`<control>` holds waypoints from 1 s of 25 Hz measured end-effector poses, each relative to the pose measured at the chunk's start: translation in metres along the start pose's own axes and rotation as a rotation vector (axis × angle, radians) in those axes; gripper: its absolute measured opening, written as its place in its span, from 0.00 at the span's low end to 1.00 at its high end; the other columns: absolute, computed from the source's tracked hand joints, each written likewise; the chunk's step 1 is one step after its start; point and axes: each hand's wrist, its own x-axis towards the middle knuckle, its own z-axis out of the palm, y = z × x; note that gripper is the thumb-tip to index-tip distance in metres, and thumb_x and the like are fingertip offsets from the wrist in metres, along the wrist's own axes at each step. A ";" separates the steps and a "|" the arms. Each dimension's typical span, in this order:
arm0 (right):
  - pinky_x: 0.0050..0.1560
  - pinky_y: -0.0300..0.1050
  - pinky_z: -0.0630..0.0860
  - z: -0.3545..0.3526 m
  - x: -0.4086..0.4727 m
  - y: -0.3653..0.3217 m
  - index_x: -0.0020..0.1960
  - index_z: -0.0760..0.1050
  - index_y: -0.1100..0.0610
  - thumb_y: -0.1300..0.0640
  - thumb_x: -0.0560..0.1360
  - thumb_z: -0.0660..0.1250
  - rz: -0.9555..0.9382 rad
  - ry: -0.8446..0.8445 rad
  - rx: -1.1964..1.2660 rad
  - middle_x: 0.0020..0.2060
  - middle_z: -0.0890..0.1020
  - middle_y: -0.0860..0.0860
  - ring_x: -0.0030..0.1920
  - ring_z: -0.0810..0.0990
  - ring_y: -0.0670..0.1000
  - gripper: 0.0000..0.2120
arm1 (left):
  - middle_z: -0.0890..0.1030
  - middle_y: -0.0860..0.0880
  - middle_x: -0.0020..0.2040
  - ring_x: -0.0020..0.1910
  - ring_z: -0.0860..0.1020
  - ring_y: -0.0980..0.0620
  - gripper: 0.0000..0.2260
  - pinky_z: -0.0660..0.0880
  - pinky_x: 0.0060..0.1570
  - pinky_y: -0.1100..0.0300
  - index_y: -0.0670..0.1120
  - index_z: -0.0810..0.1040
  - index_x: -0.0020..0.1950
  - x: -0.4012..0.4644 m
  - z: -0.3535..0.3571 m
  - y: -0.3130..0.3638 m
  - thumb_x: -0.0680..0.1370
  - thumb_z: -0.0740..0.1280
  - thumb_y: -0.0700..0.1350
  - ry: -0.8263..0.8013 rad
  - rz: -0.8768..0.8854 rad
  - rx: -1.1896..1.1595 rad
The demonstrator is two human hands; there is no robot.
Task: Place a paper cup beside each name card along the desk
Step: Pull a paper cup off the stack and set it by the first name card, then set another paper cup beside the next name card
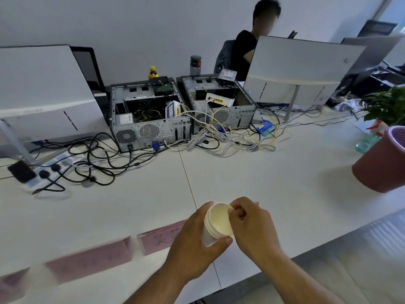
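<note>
**Peeling one cup from the nested stack**

Left hand (pixel 192 244) wrapped around the short stack of nested white paper cups (pixel 215 224), thumb across the near side, fingers behind the far wall; held clear above the white desk top (pixel 263 183), not resting on it; right hand (pixel 249 224) closed in a pinch at the rim of the innermost cup, at about three o'clock on the mouth, fingertips (pixel 235 212) curled over the lip.

To do well, by judgement: pinch only the top rim, not two at once; several rolled rims stacked close together at the nine o'clock side, so easy to lift a pair; hold the lower cups firm with the left grip but without crushing the thin wall; draw straight along the stack's axis with a slight twist, rather than prying sideways and creasing the lip.

Long axis of the stack tilted, mouth open toward roughly one o'clock and up at the camera, base toward seven o'clock and down into the left palm; cream interior fully in view, base hidden.

Outward at eight to nine o'clock: pink rectangular name card with dark handwriting (pixel 162 238), partly behind the left wrist; further out, a second pink name card (pixel 92 262), blurred; a third pink card (pixel 13 286) at the frame edge; no cup visible beside any of these.

At two o'clock, well apart: dark red plastic waste bin (pixel 381 163); at eleven to twelve o'clock, far across the desk: two open grey computer cases (pixel 151 115) amid tangled cables.
</note>
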 end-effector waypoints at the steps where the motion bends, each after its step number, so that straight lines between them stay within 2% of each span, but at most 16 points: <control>1: 0.38 0.37 0.77 -0.002 0.002 -0.003 0.53 0.78 0.46 0.52 0.83 0.64 0.002 -0.017 -0.013 0.46 0.84 0.47 0.43 0.82 0.48 0.04 | 0.71 0.82 0.59 0.60 0.74 0.73 0.29 0.72 0.58 0.74 0.81 0.61 0.61 0.002 -0.004 0.003 0.71 0.76 0.62 -0.005 0.003 0.019; 2: 0.37 0.38 0.77 -0.007 0.006 -0.006 0.51 0.77 0.45 0.52 0.82 0.65 0.004 -0.034 -0.007 0.45 0.83 0.47 0.42 0.82 0.48 0.04 | 0.72 0.82 0.57 0.59 0.75 0.72 0.28 0.72 0.57 0.74 0.80 0.61 0.60 0.005 -0.007 0.005 0.71 0.75 0.62 -0.007 0.008 0.035; 5: 0.34 0.42 0.73 -0.032 0.040 -0.018 0.44 0.79 0.49 0.57 0.77 0.68 0.040 0.008 0.166 0.38 0.84 0.47 0.39 0.81 0.48 0.05 | 0.76 0.68 0.66 0.64 0.78 0.58 0.32 0.77 0.65 0.56 0.69 0.66 0.69 0.022 -0.015 -0.003 0.68 0.72 0.70 0.028 -0.036 0.063; 7: 0.34 0.45 0.72 -0.045 0.077 -0.017 0.42 0.80 0.52 0.59 0.75 0.68 0.079 0.098 0.228 0.36 0.84 0.49 0.37 0.79 0.50 0.05 | 0.73 0.66 0.70 0.68 0.74 0.57 0.37 0.74 0.66 0.56 0.66 0.65 0.72 0.031 -0.023 -0.015 0.67 0.74 0.67 0.093 -0.081 0.062; 9: 0.36 0.47 0.75 -0.038 0.114 -0.008 0.43 0.78 0.53 0.59 0.75 0.66 0.109 0.085 0.131 0.38 0.83 0.50 0.38 0.79 0.51 0.04 | 0.72 0.66 0.69 0.68 0.73 0.57 0.37 0.71 0.64 0.58 0.65 0.64 0.74 0.036 -0.035 -0.024 0.68 0.76 0.64 0.151 -0.112 0.085; 12: 0.41 0.52 0.80 0.001 0.158 0.020 0.46 0.77 0.53 0.59 0.74 0.63 0.153 -0.078 -0.112 0.40 0.82 0.51 0.39 0.81 0.54 0.05 | 0.73 0.65 0.69 0.68 0.73 0.56 0.36 0.73 0.65 0.54 0.68 0.63 0.72 0.045 -0.045 -0.030 0.67 0.74 0.66 0.214 -0.146 0.107; 14: 0.41 0.51 0.80 0.027 0.177 0.036 0.49 0.77 0.54 0.59 0.74 0.61 0.162 -0.143 -0.202 0.43 0.83 0.53 0.41 0.82 0.56 0.08 | 0.73 0.66 0.69 0.67 0.73 0.56 0.36 0.73 0.66 0.53 0.72 0.63 0.70 0.049 -0.046 -0.034 0.66 0.74 0.67 0.237 -0.173 0.088; 16: 0.41 0.50 0.80 0.043 0.189 0.046 0.52 0.77 0.54 0.60 0.74 0.61 0.168 -0.182 -0.260 0.45 0.84 0.54 0.42 0.82 0.57 0.10 | 0.72 0.70 0.67 0.67 0.73 0.57 0.35 0.74 0.66 0.53 0.75 0.63 0.68 0.048 -0.046 -0.038 0.67 0.77 0.64 0.262 -0.186 0.074; 18: 0.46 0.52 0.82 0.054 0.196 0.053 0.54 0.78 0.54 0.61 0.73 0.60 0.179 -0.205 -0.299 0.46 0.84 0.55 0.44 0.83 0.58 0.12 | 0.71 0.72 0.66 0.67 0.73 0.56 0.35 0.75 0.66 0.53 0.76 0.62 0.66 0.046 -0.047 -0.039 0.67 0.79 0.62 0.275 -0.201 0.064; 21: 0.50 0.54 0.83 0.064 0.201 0.061 0.57 0.78 0.56 0.61 0.74 0.61 0.199 -0.245 -0.320 0.49 0.84 0.56 0.47 0.83 0.60 0.14 | 0.72 0.70 0.67 0.66 0.74 0.55 0.35 0.76 0.66 0.51 0.77 0.63 0.66 0.047 -0.047 -0.040 0.67 0.79 0.61 0.288 -0.226 0.041; 23: 0.53 0.51 0.82 0.061 0.201 0.061 0.64 0.78 0.55 0.56 0.77 0.63 0.199 -0.263 -0.363 0.55 0.85 0.56 0.52 0.84 0.59 0.17 | 0.74 0.67 0.68 0.67 0.74 0.56 0.36 0.76 0.66 0.49 0.74 0.64 0.68 0.048 -0.048 -0.041 0.66 0.79 0.61 0.298 -0.231 0.028; 25: 0.56 0.51 0.79 0.052 0.192 0.047 0.70 0.75 0.54 0.48 0.79 0.65 0.141 -0.197 -0.342 0.62 0.84 0.52 0.59 0.83 0.57 0.21 | 0.73 0.67 0.69 0.67 0.73 0.57 0.37 0.76 0.66 0.49 0.72 0.63 0.70 0.047 -0.049 -0.038 0.66 0.79 0.63 0.296 -0.228 0.027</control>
